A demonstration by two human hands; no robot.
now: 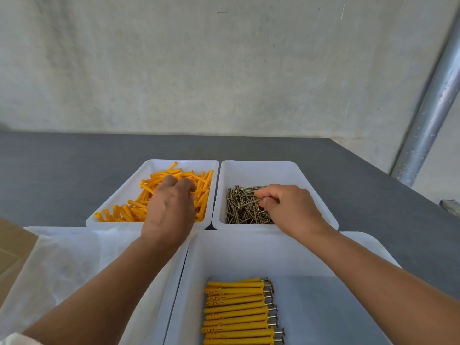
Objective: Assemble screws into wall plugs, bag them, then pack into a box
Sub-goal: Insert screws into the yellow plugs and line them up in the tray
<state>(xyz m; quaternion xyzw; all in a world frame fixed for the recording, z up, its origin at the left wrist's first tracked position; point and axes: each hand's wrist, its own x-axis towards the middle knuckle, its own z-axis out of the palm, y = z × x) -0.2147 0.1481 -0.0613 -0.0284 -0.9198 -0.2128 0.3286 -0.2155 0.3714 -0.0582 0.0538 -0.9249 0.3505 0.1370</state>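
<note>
Two white trays sit side by side on the grey table. The left tray (119,192) holds a heap of orange wall plugs (204,192); my left hand (170,210) reaches into it with fingertips curled down among the plugs, and whether they grip one is hidden. The right tray (306,175) holds a pile of brass screws (239,210); my right hand (291,207) pinches a screw (250,202) between thumb and forefinger just above the pile. A nearer white tray (249,255) contains a neat row of several assembled plugs with screws (236,312).
Clear plastic bags (62,270) lie in another white tray at the lower left. A cardboard box flap (12,247) shows at the left edge. The grey table (74,165) ends at a pale wall, with a metal pipe (430,108) at the right.
</note>
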